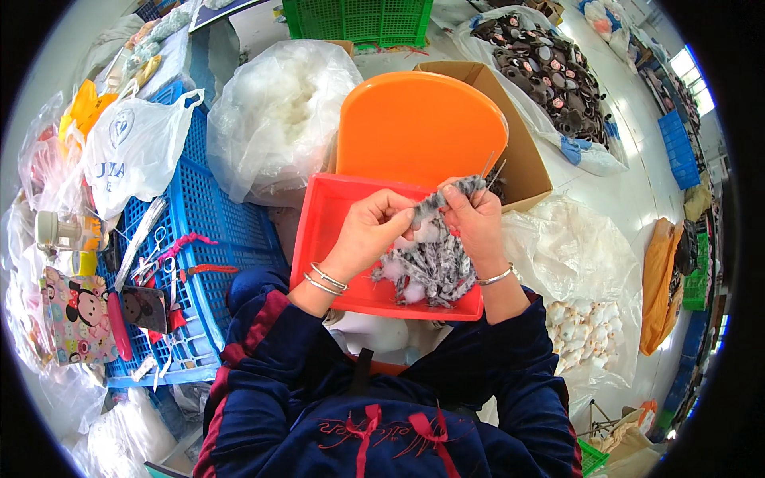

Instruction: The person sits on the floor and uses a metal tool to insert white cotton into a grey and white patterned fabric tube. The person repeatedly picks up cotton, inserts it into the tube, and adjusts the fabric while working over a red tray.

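Note:
Above a red tray (319, 231), my left hand (374, 229) pinches one end of a small grey furry piece (430, 209). My right hand (476, 227) grips the same piece at its other end. Two thin metal rods (488, 165) stick out past my right fingers; what they belong to is hidden. Below my hands, a heap of similar grey striped furry pieces (438, 275) lies in the tray. Tufts of white stuffing (414, 292) are mixed among them.
An orange stool (422, 127) stands beyond the tray, beside a cardboard box (522, 147). White stuffing fills a plastic bag (279, 111). On my left, a blue crate (231, 263) carries scissors (166, 259) and a phone (145, 309). Small white pieces (586, 331) lie on plastic at right.

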Demonstrator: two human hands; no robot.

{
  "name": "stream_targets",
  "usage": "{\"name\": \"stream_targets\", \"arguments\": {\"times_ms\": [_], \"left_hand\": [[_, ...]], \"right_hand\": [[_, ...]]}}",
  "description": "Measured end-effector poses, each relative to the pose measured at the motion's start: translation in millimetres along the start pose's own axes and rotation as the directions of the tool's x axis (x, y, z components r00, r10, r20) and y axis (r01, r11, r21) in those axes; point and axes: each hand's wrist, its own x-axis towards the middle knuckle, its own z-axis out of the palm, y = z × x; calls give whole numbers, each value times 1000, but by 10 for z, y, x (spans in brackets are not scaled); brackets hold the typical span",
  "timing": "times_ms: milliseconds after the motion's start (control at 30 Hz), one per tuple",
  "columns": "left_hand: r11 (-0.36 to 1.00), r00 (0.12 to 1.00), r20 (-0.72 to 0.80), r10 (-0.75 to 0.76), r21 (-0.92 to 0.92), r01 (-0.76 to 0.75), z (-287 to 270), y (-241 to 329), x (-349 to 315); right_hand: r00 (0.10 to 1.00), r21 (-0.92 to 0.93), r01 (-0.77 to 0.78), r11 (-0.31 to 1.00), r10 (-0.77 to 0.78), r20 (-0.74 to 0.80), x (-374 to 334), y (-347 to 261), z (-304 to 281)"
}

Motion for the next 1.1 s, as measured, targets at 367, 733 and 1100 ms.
{"name": "stream_targets", "arguments": {"times_ms": [367,733,1100], "left_hand": [[999,1000,-14,-10,51,10,-89,113,12],[999,999,16,-52,10,51,-83,117,26],[994,999,-34,26,109,-22,-126,127,34]], "right_hand": [[1000,27,26,999,-26,6,34,-34,-56],[999,-12,32,999,-32,-27,50,-30,-107],[1000,4,16,1000,-16,2,59,7,-111]]}}
